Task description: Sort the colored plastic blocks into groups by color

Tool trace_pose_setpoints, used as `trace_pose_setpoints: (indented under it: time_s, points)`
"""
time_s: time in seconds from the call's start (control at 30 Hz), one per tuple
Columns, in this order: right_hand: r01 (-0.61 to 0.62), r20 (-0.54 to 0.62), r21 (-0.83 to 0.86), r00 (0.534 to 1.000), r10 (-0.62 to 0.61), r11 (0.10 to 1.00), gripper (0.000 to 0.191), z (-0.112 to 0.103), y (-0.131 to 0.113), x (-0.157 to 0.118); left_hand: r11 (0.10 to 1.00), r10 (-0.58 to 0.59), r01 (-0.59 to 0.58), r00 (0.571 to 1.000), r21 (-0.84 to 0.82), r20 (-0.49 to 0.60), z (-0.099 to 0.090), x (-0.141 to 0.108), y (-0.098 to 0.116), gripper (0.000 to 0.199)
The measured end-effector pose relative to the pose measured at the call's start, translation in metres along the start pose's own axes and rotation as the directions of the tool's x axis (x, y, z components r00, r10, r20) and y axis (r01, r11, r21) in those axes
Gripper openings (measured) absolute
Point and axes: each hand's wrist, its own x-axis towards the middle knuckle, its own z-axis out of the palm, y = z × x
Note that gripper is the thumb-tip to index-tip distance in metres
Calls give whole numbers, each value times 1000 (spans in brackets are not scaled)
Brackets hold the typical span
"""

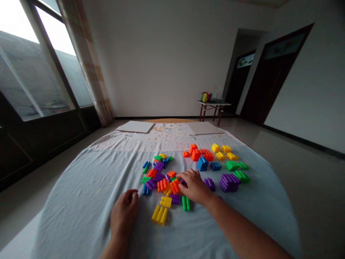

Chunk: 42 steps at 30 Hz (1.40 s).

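A table (172,120) is covered by a pale cloth (81,201), a white board (136,126) and a beige board (205,128) laid near its far edge. Ridged plastic blocks (159,177) are spread mid-table, colours mixed and apparently left ungrouped; toward the right edge, an orange group (196,154), yellow group (220,155), blue group (202,163), green group (232,165) and purple group (229,182) are set apart, the work judged partly done. Broad room is offered between the spread and the left edge, less between the green group and the right edge. The left hand (124,208) is rested beside the spread, fingers curled; whether anything is gripped cannot be told. The spread's right side is reached by the right hand (193,183), an orange block (175,187) by its fingertips; whether its grip is closed cannot be told.
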Motion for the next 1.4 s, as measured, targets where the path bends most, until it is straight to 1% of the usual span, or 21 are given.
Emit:
trace_pose_setpoints:
  time_s: [0.07, 0.17, 0.3, 0.4, 0.5, 0.57, 0.63, 0.7, 0.77, 0.87, 1.03, 1.13, 1.2, 1.3, 1.37, 1.4]
  points:
    - [92, 29, 25, 995, -92, 995, 37, -4, 2, 3, 1000, -9, 9, 1000, 6, 5, 0, 0, 0, 36]
    - [209, 111, 19, 971, -210, 978, 44, -3, 4, 9, 1000, -20, 20, 1000, 8, 21, 0, 1, -1, 37]
    - [287, 197, -48, 942, -272, 957, 42, 3, 7, 18, 999, -28, 28, 998, 16, 47, 0, 3, -3, 38]
    - [296, 172, -84, 945, -279, 951, 44, -4, 15, 34, 1000, -26, 26, 998, 9, 50, 1, 4, -5, 38]
    - [230, 118, -169, 970, -212, 958, 47, -21, 33, 63, 999, -42, 41, 998, 13, 55, 1, 5, -4, 38]
    - [140, 119, -279, 987, -110, 950, 44, -33, 50, 86, 998, -59, 57, 996, 26, 60, 1, 5, -4, 39]
    - [36, 131, -395, 991, 18, 918, 39, -40, 67, 108, 997, -75, 73, 995, 38, 68, 1, 5, -3, 39]
    - [-27, 145, -464, 984, 106, 886, 34, -41, 83, 125, 996, -83, 81, 994, 37, 77, 0, 5, -3, 40]
    - [-46, 165, -488, 976, 143, 872, 31, -37, 95, 137, 996, -81, 79, 993, 29, 84, 0, 5, -4, 40]
    - [-59, 205, -511, 960, 188, 857, 32, -27, 104, 146, 997, -79, 77, 993, 25, 85, 1, 5, -4, 40]
    - [-75, 259, -522, 935, 242, 850, 31, -15, 105, 153, 997, -78, 77, 994, 26, 70, 1, 5, -5, 38]
    - [-87, 265, -518, 930, 256, 851, 30, -13, 103, 154, 997, -77, 75, 994, 24, 72, 1, 5, -4, 37]
    - [-91, 247, -505, 938, 245, 858, 32, -16, 99, 153, 997, -76, 74, 994, 28, 74, 0, 4, -3, 37]
    - [-69, 192, -469, 965, 178, 880, 40, -23, 82, 145, 996, -82, 79, 994, 38, 68, -1, 3, -1, 37]
    - [-14, 172, -414, 981, 93, 910, 41, -26, 65, 132, 996, -84, 82, 994, 38, 63, -2, 2, 0, 37]
    - [28, 173, -359, 984, 37, 933, 40, -27, 56, 123, 996, -83, 81, 995, 38, 62, -2, 2, 0, 37]
